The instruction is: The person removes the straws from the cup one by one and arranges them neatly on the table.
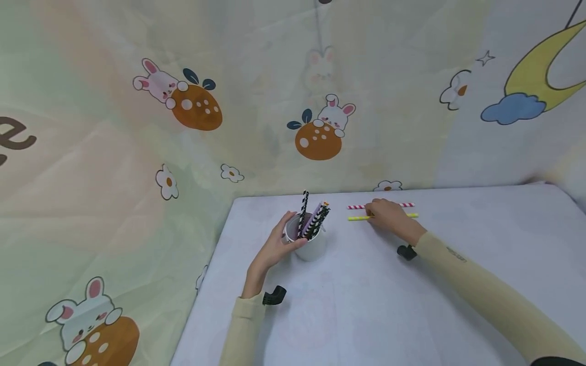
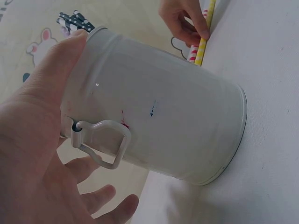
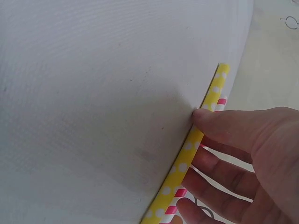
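Observation:
My left hand (image 1: 274, 246) grips a small white metal bucket (image 1: 314, 250) near its rim, thumb on the near side. Black straws with white patterns (image 1: 304, 208) and a pale purple one stand in the bucket, leaning different ways. In the left wrist view a loop handle (image 2: 112, 126) shows on the bucket's side. To the right, my right hand (image 1: 389, 217) pinches a yellow straw with white dots (image 3: 182, 165) at its middle, thumb on the near side. Just behind lies a red-and-white striped straw (image 1: 407, 205), partly hidden by the fingers.
A white cloth covers the table (image 1: 357, 305). Behind it hangs a printed backdrop (image 1: 256, 112) with rabbits, flowers and a moon, meeting the table's far edge. A small black device (image 1: 274, 296) sits at the left wrist, and another (image 1: 406, 252) at the right.

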`<state>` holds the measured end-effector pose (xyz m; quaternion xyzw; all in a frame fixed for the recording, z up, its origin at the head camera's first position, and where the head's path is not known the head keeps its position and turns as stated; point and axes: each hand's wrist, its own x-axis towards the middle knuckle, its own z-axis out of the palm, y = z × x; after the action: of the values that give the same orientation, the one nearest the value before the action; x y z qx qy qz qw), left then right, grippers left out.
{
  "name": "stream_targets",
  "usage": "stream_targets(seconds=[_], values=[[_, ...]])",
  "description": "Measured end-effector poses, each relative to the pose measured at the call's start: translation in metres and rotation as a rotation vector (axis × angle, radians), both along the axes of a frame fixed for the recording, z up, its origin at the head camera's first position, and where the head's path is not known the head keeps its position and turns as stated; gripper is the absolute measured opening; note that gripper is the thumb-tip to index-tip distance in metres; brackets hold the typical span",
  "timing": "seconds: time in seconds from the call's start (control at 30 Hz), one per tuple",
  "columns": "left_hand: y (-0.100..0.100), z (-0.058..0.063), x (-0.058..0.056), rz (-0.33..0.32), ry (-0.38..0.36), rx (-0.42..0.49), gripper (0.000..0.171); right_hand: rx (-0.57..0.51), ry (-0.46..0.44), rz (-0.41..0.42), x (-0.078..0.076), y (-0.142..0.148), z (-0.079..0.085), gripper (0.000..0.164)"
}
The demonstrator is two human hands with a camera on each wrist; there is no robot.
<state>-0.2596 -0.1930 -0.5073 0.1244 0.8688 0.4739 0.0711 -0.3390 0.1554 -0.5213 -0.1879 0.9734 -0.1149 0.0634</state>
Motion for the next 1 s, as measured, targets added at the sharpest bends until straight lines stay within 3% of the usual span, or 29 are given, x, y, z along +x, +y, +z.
stream_targets(seconds=[1.0], values=[[0.0000,0.0012,0.0007,0.000,0.002,-0.002,0.087,-0.053,0.049,0.032,0.0062,0.0025,0.0076,0.019]])
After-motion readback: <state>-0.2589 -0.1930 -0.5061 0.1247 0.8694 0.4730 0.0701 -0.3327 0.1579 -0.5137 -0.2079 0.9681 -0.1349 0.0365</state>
